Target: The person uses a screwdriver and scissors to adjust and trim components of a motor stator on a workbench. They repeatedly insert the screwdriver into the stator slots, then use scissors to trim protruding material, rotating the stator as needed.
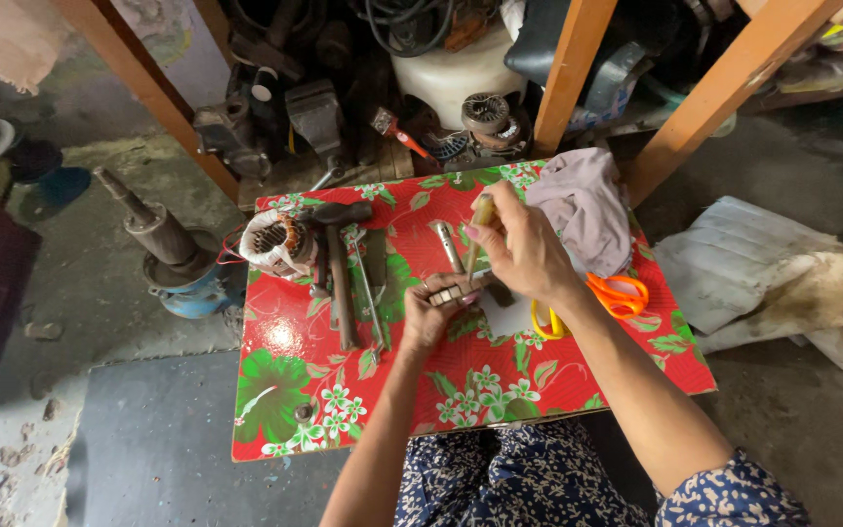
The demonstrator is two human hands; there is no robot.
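Worked at a small table (285,429) covered in red floral oilcloth. Left hand (433,310) lay near the middle of the tabletop, fingers curled down around a small metal part (453,292), pinning it against the cloth. Right hand (522,249) hovered just above and to the right of it, clenched on a slim pale-handled tool (480,222) held nearly upright, tip pointing down to the metal part; could not tell whether tip and part actually touched. Just far of the left hand lay a short metal cylinder (448,246). Farther left, a hammer (340,268) with a dark handle, lying lengthwise, and beside it a motor stator (276,241) with copper windings at the table's far left corner. Right of the hands, orange-handled scissors (620,294) and a yellow-handled pair (548,324), partly hidden under the right forearm. At the far right corner, a crumpled greyish cloth (585,202).
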